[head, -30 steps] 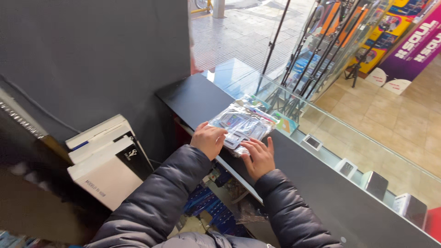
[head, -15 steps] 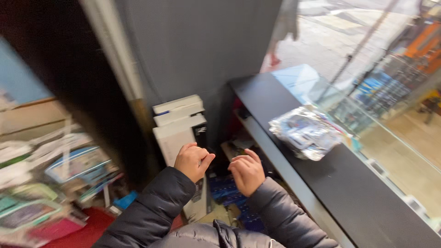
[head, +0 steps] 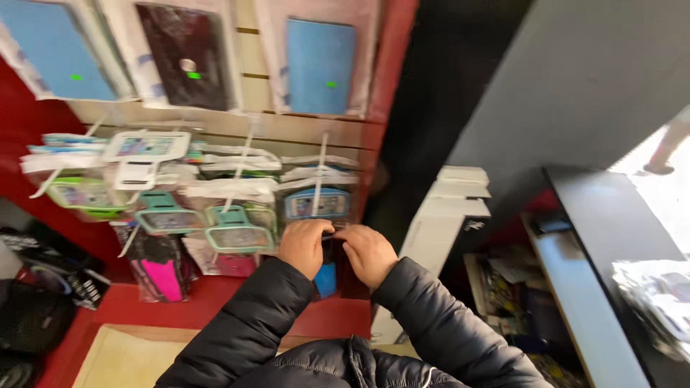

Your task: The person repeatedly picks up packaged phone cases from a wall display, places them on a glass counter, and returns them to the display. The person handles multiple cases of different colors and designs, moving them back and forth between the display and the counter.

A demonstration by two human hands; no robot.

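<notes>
- Two hands are up at the display wall, side by side and nearly touching, both in dark puffy sleeves.
- The left hand (head: 307,246) is curled, fingers bent in tight against a hanging packet (head: 314,205) with a blue-framed card, just under its hook.
- The right hand (head: 369,253) is curled too, fingers folded narrow, pressed to a dark item (head: 332,253) between the two hands; what exactly it pinches I cannot tell, the knuckles cover it.
- Below the hands a bit of bright blue packaging (head: 327,279) peeks out.
- Count on the hooks: three long metal pegs show, each loaded with clear-bagged packets.
- Two green-framed holders (head: 233,231) hang left of the hands, with a pink one (head: 164,276) lower down.
- One white-framed tablet-shaped pack (head: 146,147) sits higher on the left.
- Up top, three big flat cases: two blue, left (head: 61,54) and right (head: 320,65), and one dark (head: 187,57) between them.
- To the right, a stack of white boxes (head: 449,208) leans by the dark wall.
- Far right, the black counter (head: 611,215) carries a heap of clear plastic bags (head: 658,298), well apart from both hands.
</notes>
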